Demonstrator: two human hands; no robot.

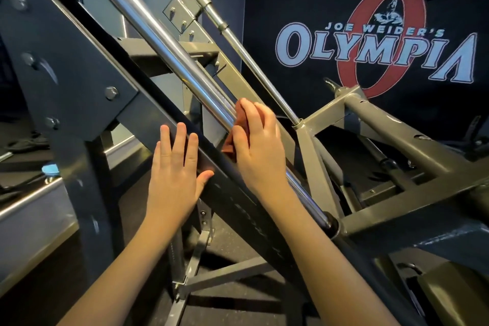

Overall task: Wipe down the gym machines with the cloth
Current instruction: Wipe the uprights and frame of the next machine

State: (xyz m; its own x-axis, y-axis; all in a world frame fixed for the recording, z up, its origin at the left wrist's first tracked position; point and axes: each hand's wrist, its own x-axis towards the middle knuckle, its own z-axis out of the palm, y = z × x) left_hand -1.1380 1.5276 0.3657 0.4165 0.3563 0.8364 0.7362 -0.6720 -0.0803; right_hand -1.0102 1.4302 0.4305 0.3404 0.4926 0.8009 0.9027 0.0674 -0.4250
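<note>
Head view, the only one we get. Cloth is up on the chrome rod of the machine, a rust-coloured wad bunched under the right hand, roughly midway down the visible slope. That hand wraps it, fingers curled over the top, with cloth peeking out above the fingertips and below the palm. Left hand lies flat and relaxed, fingers straight on the dark beam just beside the rod, thumb hooked over the beam's near edge. It grips nothing; it's bracing, I'd say. Behind, a thinner second rod slants down into the grey frame, and a dark banner fills the back.

Now the handling. Cloth looks soft and light and moulds to the hand, so there's no weight to fight. The risk I'd call is it sliding or bunching on that polished metal. Best hold, in my judgement, is the one on show: draped partly round the rod with the palm on top, so it hugs the curve. The rod looks rigid and smooth, seated at its lower end in a black collar, and it should take firm pressure. Plenty of rod shows above the hand, with a shorter run below. Which stretch is already wiped, I can't tell. Beam, frame and second rod look like work to come.
</note>
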